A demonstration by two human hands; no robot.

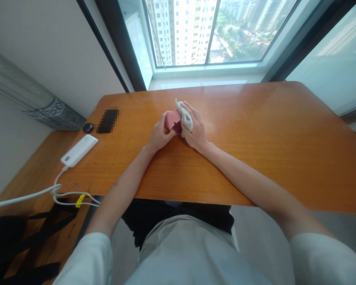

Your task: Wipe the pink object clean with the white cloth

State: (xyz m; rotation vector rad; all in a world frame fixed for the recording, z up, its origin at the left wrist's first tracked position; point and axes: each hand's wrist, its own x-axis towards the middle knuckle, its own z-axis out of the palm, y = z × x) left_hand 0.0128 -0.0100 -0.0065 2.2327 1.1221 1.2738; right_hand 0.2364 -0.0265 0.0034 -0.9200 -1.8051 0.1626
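Both my hands meet over the middle of the wooden desk (255, 150). My left hand (159, 136) is closed around a small pink object (172, 118), which looks like a case or pouch with a darker opening. My right hand (195, 128) is closed on a white cloth (184, 114) and presses it against the pink object's right side. The cloth's tip sticks up behind my fingers. What the pink object is exactly I cannot make out.
A white power bank (79, 150) lies at the desk's left edge, its white cable (32, 194) hanging off. Beside it are a small black round object (88, 128) and a blurred dark phone-sized item (107, 120). A black bag (14, 241) sits lower left. A window is behind the desk.
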